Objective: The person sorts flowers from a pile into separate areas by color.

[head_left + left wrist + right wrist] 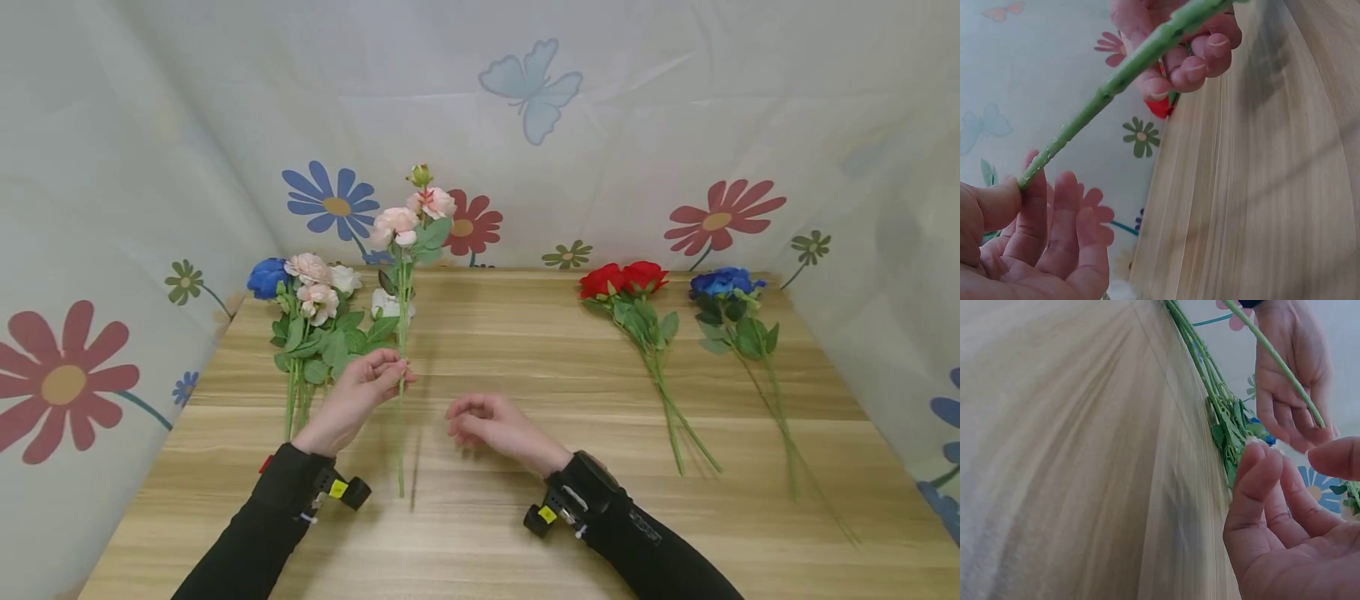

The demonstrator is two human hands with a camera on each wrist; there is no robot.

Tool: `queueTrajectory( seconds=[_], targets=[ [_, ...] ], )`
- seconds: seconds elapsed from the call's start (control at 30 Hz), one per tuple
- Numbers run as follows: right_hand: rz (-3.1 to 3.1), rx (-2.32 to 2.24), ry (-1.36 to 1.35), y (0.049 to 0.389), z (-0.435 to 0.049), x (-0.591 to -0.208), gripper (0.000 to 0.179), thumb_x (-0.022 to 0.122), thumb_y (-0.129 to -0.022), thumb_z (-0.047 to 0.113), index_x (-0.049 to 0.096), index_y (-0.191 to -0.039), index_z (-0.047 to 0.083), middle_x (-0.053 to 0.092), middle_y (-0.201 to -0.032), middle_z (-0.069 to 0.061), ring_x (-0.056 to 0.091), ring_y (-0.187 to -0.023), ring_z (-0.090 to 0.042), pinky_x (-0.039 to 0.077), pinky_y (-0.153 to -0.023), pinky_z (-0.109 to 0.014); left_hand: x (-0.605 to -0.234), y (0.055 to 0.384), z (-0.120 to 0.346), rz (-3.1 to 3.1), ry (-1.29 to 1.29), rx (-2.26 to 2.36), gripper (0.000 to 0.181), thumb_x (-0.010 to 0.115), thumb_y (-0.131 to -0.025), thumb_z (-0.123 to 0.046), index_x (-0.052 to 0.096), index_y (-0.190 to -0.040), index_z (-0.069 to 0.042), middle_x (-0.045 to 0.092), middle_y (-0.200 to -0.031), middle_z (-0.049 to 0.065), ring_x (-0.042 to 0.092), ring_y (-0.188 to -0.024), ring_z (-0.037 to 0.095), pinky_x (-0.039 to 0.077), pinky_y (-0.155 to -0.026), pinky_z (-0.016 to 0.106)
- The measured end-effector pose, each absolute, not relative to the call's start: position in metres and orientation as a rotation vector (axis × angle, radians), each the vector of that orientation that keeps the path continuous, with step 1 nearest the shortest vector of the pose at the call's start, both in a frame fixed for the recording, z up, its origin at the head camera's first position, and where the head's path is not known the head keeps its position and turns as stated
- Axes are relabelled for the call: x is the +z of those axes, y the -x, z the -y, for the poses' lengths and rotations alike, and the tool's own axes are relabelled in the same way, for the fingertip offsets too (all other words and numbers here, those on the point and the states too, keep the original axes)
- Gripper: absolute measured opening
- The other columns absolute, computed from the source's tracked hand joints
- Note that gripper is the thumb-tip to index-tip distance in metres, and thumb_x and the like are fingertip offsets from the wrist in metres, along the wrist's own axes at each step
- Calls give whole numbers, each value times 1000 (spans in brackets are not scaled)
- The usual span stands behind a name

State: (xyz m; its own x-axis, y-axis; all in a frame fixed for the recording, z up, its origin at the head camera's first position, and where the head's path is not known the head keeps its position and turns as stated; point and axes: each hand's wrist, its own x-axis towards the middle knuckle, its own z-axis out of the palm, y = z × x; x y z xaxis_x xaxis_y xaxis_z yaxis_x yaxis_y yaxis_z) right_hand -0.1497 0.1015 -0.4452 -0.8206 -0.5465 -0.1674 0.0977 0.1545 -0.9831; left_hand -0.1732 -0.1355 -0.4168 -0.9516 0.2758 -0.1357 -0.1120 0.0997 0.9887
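My left hand [358, 390] pinches the green stem [1094, 106] of a pink artificial flower between thumb and fingers. Its pale pink blooms [395, 227], a small bud and leaves point toward the back wall, while the lower stem extends below my hand toward me. To the right of that stem is my right hand [501, 429], fingers loosely curled and holding nothing. In the right wrist view, the same hand [1291, 531] appears near the stem, with a gap between thumb and fingers.
Left of my left hand lies a bunch of blue, pink and white flowers [317, 302]; another white bloom [386, 304] is beside it. Red flowers [624, 279] and blue flowers [723, 283] lie on the wooden table [510, 333] at right. A patterned cloth [600, 183] hangs behind.
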Motion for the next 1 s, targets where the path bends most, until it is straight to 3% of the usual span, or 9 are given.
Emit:
queueTrajectory(
  seconds=[0.13,0.33,0.47,0.63,0.83,1.0],
  targets=[
    [-1833,-1721,459,147,-103,-446,32,52,-95,12,55,-119,-9,62,-104,-27,62,-90,-34,52,-83,-47,-420,176,125,-2056,-186,1932,34,53,-98,-29,49,-112,2,57,-116,27,49,-112,34,39,-101,47],
    [-1587,-1818,435,147,-105,-448,37,53,-95,11,48,-122,-15,60,-110,-27,62,-94,-27,47,-93,-47,-429,181,111,-2030,-246,1906,25,52,-99,-24,48,-104,0,61,-113,25,50,-113,33,37,-103,50],
    [-1542,-1805,493,146,-107,-448,41,50,-97,13,44,-125,-16,57,-113,-31,62,-95,-28,47,-91,-50,-434,183,102,-2034,-283,1886,23,52,-99,-21,49,-102,1,64,-111,25,55,-111,27,38,-102,51],
    [-1620,-1743,579,143,-109,-449,38,46,-100,15,44,-125,-14,61,-104,-25,61,-93,-31,48,-86,-51,-437,183,93,-2057,-323,1868,21,53,-98,-18,52,-103,3,67,-106,22,61,-105,24,39,-100,52],
    [-1638,-1715,586,141,-113,-450,34,42,-101,14,45,-122,-13,63,-93,-15,61,-86,-25,50,-86,-46,-437,182,87,-2161,-377,1792,21,54,-97,-18,54,-101,2,66,-106,23,61,-100,23,42,-91,45],
    [-1533,-1736,536,139,-117,-452,37,42,-102,14,40,-123,-16,59,-88,-11,59,-81,-20,52,-79,-37,-441,184,83,-2231,-400,1717,22,55,-97,-22,57,-101,-1,68,-103,18,61,-100,23,42,-87,39]
  ],
)
